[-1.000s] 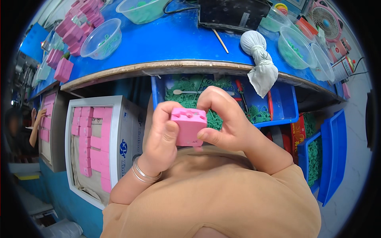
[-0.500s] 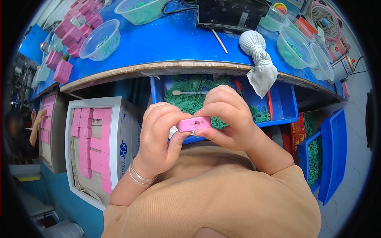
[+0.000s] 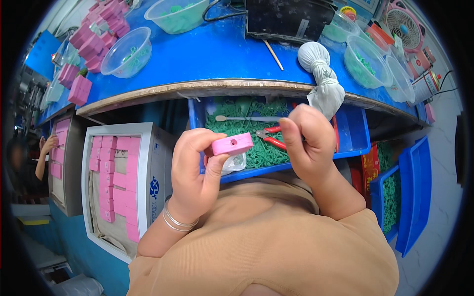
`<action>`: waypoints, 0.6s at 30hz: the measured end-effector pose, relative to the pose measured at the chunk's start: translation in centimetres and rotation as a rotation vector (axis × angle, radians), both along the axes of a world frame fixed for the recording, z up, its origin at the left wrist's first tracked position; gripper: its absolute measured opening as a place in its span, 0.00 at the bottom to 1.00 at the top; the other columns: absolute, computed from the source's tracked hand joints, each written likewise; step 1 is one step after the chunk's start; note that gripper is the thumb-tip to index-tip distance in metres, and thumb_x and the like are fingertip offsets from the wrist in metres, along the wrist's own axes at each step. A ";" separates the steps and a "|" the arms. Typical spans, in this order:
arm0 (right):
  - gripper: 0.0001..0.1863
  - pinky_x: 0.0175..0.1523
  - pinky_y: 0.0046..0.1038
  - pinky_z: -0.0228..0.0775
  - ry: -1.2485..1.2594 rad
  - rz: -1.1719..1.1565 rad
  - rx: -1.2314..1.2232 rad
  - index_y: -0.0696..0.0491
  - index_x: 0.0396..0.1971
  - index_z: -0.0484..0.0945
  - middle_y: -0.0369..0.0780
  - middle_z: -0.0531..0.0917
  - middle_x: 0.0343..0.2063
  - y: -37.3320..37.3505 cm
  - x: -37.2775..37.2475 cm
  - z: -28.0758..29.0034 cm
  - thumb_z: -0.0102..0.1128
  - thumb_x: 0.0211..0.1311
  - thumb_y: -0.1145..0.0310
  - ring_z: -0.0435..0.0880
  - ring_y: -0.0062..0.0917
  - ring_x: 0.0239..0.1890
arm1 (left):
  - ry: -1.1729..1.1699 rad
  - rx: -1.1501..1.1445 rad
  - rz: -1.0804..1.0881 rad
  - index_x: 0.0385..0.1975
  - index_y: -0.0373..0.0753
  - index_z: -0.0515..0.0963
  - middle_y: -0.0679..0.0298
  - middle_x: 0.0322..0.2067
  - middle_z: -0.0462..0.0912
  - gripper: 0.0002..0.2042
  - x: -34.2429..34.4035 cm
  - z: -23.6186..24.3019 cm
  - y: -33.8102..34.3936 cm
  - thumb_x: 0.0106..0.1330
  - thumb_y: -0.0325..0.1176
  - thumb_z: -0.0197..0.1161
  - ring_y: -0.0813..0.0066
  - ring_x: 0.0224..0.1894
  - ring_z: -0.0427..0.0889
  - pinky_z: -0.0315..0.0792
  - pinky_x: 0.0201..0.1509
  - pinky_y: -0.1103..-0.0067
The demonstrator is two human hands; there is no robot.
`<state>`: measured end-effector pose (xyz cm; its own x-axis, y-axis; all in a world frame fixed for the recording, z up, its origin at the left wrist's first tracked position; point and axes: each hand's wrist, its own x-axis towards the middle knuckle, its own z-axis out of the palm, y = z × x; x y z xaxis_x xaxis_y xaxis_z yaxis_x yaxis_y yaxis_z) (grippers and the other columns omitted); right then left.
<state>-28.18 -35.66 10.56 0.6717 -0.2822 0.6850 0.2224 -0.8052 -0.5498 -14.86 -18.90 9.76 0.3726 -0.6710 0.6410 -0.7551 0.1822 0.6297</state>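
Observation:
Between the thumb and fingers of my left hand [image 3: 192, 170] is a small pink block [image 3: 232, 143], slightly tilted, with a small hole in the side facing up. My right hand [image 3: 313, 143] is off the block, over the right part of the blue drawer [image 3: 351, 129]. Its fingers are curled and the thumb stands apart; I see nothing held in the gap. Red-handled pliers [image 3: 271, 138] show just left of that thumb, above tangled green pieces [image 3: 264, 157], partly hidden by the hand. A pale stick [image 3: 242, 118] and a crumpled clear bag [image 3: 234, 164] are also in the drawer.
On the blue table [image 3: 207, 59] stand a black box [image 3: 289, 19], a tied cloth bundle [image 3: 321, 66], clear bowls [image 3: 127, 53] and stacked pink blocks [image 3: 80, 90]. A case [image 3: 148, 197] of pink blocks stands left. Another person's hand [image 3: 49, 144] shows far left. Blue bins [image 3: 412, 197] are right.
My right hand has let go of the pink block and moved right, uncovering the red-handled pliers. The left hand keeps the block, now shifted slightly left and tilted.

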 end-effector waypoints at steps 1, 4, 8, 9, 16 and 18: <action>0.08 0.25 0.23 0.58 0.010 0.028 0.069 0.55 0.24 0.70 0.37 0.71 0.21 0.2 0.3 0.2 0.62 0.50 0.74 0.67 0.25 0.20 | 0.109 -0.006 -0.020 0.39 0.33 0.72 0.58 0.34 0.72 0.10 0.1 -0.3 -0.1 0.57 0.25 0.59 0.70 0.34 0.72 0.67 0.35 0.80; 0.13 0.33 0.22 0.66 0.113 0.182 0.357 0.58 0.37 0.73 0.40 0.74 0.28 1.7 0.9 0.8 0.62 0.50 0.72 0.73 0.21 0.27 | 0.328 -0.004 -0.073 0.39 0.32 0.71 0.59 0.36 0.71 0.10 -0.3 -0.1 -0.2 0.59 0.26 0.59 0.72 0.35 0.72 0.69 0.36 0.82; 0.13 0.35 0.25 0.68 0.202 0.256 0.410 0.58 0.37 0.73 0.40 0.76 0.28 2.3 1.1 0.0 0.61 0.53 0.70 0.76 0.22 0.30 | 0.535 0.097 -0.157 0.46 0.33 0.69 0.57 0.42 0.69 0.18 -0.3 -0.3 0.2 0.56 0.25 0.62 0.70 0.40 0.73 0.70 0.39 0.82; 0.11 0.33 0.23 0.68 0.236 0.225 0.407 0.58 0.35 0.73 0.40 0.77 0.28 2.3 1.1 0.2 0.61 0.53 0.70 0.77 0.21 0.30 | 0.532 0.093 -0.157 0.46 0.33 0.69 0.57 0.42 0.69 0.18 -0.5 -0.1 0.1 0.56 0.25 0.62 0.70 0.40 0.73 0.70 0.39 0.82; 0.13 0.26 0.17 0.66 0.304 0.305 0.780 0.57 0.32 0.66 0.37 0.75 0.29 1.2 2.3 0.0 0.62 0.55 0.69 0.75 0.14 0.25 | -0.209 0.327 -0.100 0.58 0.37 0.56 0.51 0.53 0.63 0.42 -0.4 0.7 -0.7 0.38 0.20 0.70 0.56 0.53 0.69 0.69 0.52 0.72; 0.19 0.30 0.19 0.71 0.049 0.272 0.825 0.58 0.44 0.63 0.40 0.72 0.37 -2.2 3.3 1.9 0.58 0.59 0.65 0.77 0.20 0.31 | 0.072 0.336 -0.067 0.58 0.37 0.57 0.53 0.52 0.65 0.41 -0.1 0.3 -0.4 0.39 0.21 0.70 0.65 0.49 0.73 0.71 0.48 0.75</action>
